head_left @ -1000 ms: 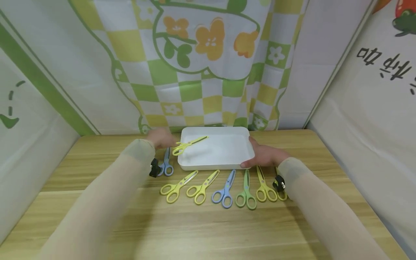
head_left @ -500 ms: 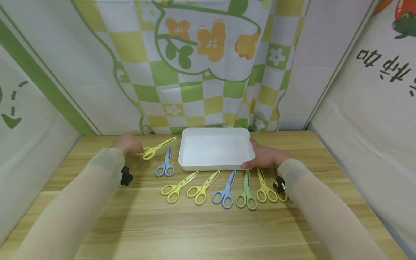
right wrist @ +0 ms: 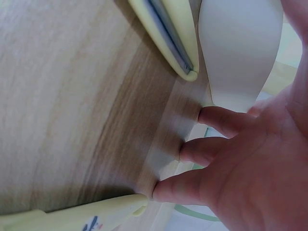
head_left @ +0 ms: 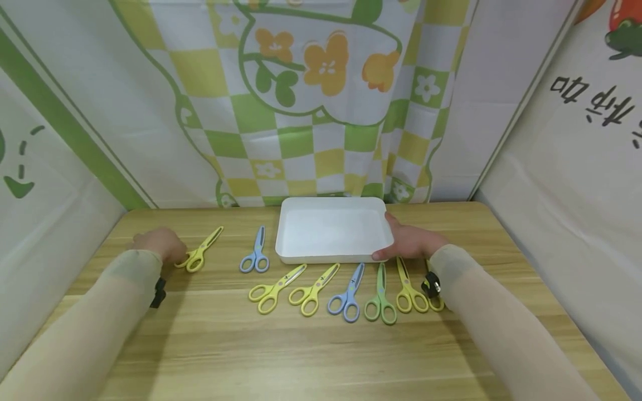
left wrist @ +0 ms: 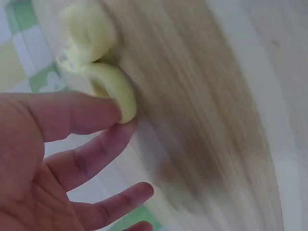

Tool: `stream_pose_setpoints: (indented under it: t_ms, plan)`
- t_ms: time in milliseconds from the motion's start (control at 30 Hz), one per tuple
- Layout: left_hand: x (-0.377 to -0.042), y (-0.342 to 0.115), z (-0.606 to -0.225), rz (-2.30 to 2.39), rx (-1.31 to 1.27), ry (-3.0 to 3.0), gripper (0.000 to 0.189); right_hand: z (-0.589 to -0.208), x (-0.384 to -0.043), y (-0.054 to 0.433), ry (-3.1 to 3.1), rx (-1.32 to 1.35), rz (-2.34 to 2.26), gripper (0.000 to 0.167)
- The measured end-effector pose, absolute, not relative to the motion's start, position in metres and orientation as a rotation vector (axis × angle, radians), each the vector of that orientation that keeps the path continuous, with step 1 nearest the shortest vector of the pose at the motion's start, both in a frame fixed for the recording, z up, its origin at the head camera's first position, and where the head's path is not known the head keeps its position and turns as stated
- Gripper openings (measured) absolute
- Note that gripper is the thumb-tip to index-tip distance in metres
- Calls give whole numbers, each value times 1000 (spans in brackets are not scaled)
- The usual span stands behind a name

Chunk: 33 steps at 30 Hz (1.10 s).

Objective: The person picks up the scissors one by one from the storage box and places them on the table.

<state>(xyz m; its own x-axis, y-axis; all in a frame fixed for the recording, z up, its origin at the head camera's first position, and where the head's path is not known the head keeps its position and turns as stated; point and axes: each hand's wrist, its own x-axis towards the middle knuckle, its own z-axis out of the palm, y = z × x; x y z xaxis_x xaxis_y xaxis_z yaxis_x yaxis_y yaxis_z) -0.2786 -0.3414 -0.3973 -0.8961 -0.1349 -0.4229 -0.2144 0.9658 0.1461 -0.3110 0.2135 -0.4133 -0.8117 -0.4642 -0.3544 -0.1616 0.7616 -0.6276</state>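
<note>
Near the table's left end, my left hand [head_left: 159, 245] pinches a pair of yellow scissors [head_left: 202, 249] by one handle loop. Thumb and a fingertip meet on that loop [left wrist: 126, 98] in the left wrist view, with the other fingers spread apart; the blades point away to the back right. My right hand [head_left: 413, 240] is at the right end of a white tray [head_left: 331, 259], its thumb along the front corner. The right wrist view shows its fingers straight and spread, tips down at the wood beside the tray [right wrist: 240, 53]. Nothing lies in the tray.
Blue scissors [head_left: 259, 240] lie left of the tray. In front of it runs a row: yellow scissors [head_left: 275, 288], more yellow scissors [head_left: 314, 288], blue scissors [head_left: 350, 288], green scissors [head_left: 381, 287] and further yellow ones [head_left: 407, 285], partly under the right wrist. A checked curtain [head_left: 301, 139] hangs behind.
My left hand has carried the yellow scissors leftward, from over the tray's left side past the blue scissors to the table's left part. My right hand and the tray have stayed put.
</note>
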Motion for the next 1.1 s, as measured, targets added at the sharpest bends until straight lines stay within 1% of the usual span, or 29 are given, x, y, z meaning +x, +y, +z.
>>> stream_pose_setpoints:
  t_ms: [67, 200, 467, 800, 1100]
  plan:
    - [-274, -338, -397, 248, -279, 2688, 34, -414, -311, 213, 2462, -468, -797, 137]
    - [-266, -327, -396, 191, -219, 2705, 24, -415, -312, 214, 2470, -473, -783, 137]
    - [-256, -304, -401, 163, -85, 2743, 18, -417, -313, 215, 2469, -466, -787, 137]
    - [-248, -284, -399, 204, -78, 2771, 19, -416, -313, 215, 2431, -463, -845, 135]
    - [-247, -284, -401, 251, -81, 2768, 20, -415, -313, 214, 2382, -457, -929, 134]
